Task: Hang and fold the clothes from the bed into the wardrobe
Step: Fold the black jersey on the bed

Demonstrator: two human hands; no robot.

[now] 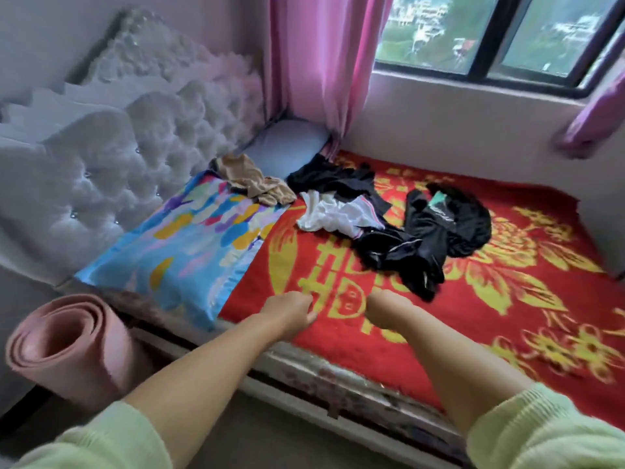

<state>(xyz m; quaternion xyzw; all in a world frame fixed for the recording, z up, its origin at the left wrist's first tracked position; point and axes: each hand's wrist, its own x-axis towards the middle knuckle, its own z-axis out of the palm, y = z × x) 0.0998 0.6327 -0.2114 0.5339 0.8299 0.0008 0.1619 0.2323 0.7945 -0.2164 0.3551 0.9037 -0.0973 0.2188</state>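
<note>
Loose clothes lie on the bed's red and gold blanket [507,316]: a black pile [429,238], a white garment [334,214], another black piece [333,179] behind it, and a tan garment [252,181] on the pillow's far end. My left hand [291,311] and my right hand [385,309] reach out over the blanket's near edge, short of the clothes. Both have curled fingers and hold nothing. The wardrobe is out of view.
A bright blue patterned pillow [182,252] lies at the head end, a grey pillow [287,143] behind it. White tufted headboard [111,157] on the left, a rolled pink mat [67,350] beside the bed, pink curtain [318,62] and window [490,32] behind.
</note>
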